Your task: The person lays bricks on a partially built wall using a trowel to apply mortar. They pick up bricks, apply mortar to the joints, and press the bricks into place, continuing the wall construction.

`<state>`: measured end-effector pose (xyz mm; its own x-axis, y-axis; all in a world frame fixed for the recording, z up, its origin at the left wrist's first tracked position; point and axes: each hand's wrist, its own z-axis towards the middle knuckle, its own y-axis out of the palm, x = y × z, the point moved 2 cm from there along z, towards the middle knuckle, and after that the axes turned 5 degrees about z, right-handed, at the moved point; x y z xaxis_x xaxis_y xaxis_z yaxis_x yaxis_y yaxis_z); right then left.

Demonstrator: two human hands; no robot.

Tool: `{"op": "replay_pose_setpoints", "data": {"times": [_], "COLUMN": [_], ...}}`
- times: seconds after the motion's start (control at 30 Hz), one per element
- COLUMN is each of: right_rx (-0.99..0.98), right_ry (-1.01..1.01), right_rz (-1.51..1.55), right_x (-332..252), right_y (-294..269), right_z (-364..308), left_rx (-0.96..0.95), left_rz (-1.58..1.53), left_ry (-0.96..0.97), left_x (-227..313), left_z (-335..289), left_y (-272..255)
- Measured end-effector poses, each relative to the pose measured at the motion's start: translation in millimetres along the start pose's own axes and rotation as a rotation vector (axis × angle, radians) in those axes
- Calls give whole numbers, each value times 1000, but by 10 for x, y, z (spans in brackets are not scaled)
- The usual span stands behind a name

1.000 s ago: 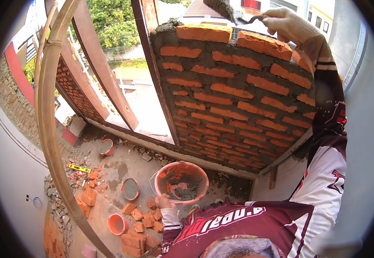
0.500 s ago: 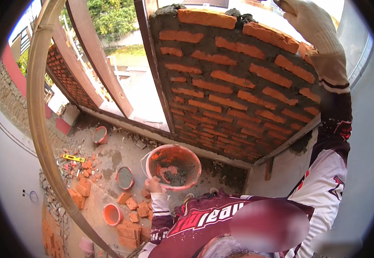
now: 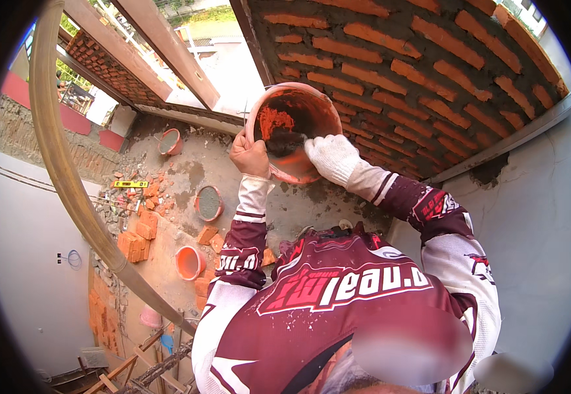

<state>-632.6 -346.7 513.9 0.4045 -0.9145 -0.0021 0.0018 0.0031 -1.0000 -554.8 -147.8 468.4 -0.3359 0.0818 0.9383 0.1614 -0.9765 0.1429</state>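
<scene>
An orange bucket (image 3: 325, 111) is tilted toward me in front of the brick wall, with dark wet mortar (image 3: 284, 143) inside. My left hand (image 3: 250, 156), bare, grips its near left rim with the fingers closed. My right hand (image 3: 332, 157), in a white knit glove, is at the right side of the bucket's mouth, closed on what looks like a trowel. Only a small pale bit of that tool shows by the fingers; its blade is hidden or coated in mortar. The brick wall (image 3: 403, 79) has red bricks in grey joints.
Lower left on the floor are a mortar bucket (image 3: 209, 203), another one (image 3: 170, 141), an orange bucket (image 3: 190, 262), stacked bricks (image 3: 137, 240) and a yellow spirit level (image 3: 131, 184). A bamboo pole (image 3: 68, 174) curves down the left. Window posts (image 3: 167, 52) stand beyond.
My right hand has come down from the top of the brick wall into the bucket's mouth. The left hand has raised the bucket and tilted it. The view has shifted downward.
</scene>
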Motion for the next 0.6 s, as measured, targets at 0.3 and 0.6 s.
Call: {"op": "replay_pose_setpoints", "data": {"times": [0.3,0.6], "right_rx": [183,170], "right_ry": [-138,14], "right_rz": [-427,-210], "right_x": [-320,-138], "right_y": [-87,111], "right_z": [15,-69], "left_rx": [-182,-204], "left_rz": [36,96], "left_ry": [-41,-88], "left_x": [-133,-93], "left_z": [42,-149], "left_y": [24,205]}}
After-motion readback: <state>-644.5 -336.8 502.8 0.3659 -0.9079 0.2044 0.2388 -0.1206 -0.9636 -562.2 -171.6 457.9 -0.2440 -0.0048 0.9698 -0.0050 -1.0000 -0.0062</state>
